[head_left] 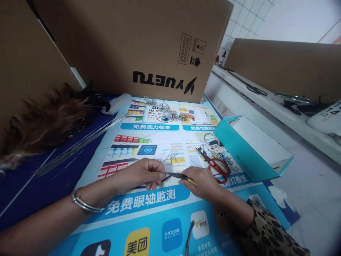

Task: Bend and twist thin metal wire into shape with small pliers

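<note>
Both hands meet mid-poster; thin wire is pinched by the left hand point(145, 172), pliers point(178, 176) gripped by the right hand point(204, 183). Finished wire bits point(162, 110) are piled at 12 o'clock; red scissors point(220, 167) left idle at 3 o'clock.

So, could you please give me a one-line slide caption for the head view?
Left hand pinches thin wire against pliers held by right hand, red scissors beside, on a blue poster.

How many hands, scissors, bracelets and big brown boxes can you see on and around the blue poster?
Hands: 2 (left hand, right hand)
Red-handled scissors: 1
Silver bracelet: 1
Big cardboard boxes: 3 (printed box, left box, right box)
Total: 7
</note>
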{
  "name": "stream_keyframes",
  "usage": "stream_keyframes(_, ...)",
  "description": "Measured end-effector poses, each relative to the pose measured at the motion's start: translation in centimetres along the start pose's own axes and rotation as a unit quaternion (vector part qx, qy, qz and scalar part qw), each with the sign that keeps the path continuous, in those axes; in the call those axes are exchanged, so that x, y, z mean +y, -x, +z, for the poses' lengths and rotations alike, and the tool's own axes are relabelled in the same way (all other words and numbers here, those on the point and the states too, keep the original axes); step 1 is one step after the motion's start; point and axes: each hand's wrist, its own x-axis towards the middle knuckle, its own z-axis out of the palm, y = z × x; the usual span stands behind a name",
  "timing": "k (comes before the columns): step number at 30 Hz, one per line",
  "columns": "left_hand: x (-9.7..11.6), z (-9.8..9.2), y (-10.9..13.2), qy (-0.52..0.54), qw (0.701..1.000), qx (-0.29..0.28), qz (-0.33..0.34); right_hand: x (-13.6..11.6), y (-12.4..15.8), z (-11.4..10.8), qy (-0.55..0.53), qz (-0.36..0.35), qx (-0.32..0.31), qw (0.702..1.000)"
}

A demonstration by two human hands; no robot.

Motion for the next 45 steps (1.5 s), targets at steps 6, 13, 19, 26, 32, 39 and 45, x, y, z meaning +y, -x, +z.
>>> stream_keyframes(6, 1.1, 0.6, 0.5, -0.129, 0.99, 0.045, 0.025, -0.1, 0.0, 0.1, 0.005, 0.008, -0.001, 1.0)
stream_keyframes(13, 2.2, 1.7, 1.8, -0.301, 0.943, 0.117, 0.074, -0.4, 0.4, 0.6, -0.017, -0.002, 0.032, 0.999)
stream_keyframes(19, 2.4, 1.5, 1.5, -0.294, 0.949, 0.103, 0.051, -0.4, 0.4, 0.9, -0.013, -0.001, 0.037, 0.999)
stream_keyframes(26, 1.9, 1.3, 0.9, -0.228, 0.972, 0.055, 0.027, -0.3, 0.1, 0.8, -0.041, 0.003, 0.037, 0.998)
stream_keyframes(32, 1.5, 1.1, 0.8, -0.136, 0.991, -0.002, 0.001, 0.0, 0.1, 0.9, -0.058, 0.002, 0.035, 0.998)
stream_keyframes(39, 1.6, 1.1, 1.1, -0.14, 0.99, 0.009, -0.01, 0.0, 0.1, 1.0, -0.062, 0.005, 0.038, 0.997)
stream_keyframes(45, 2.4, 0.8, 1.4, -0.109, 0.994, -0.011, -0.032, 0.2, 0.1, 1.1, -0.07, -0.002, 0.046, 0.996)
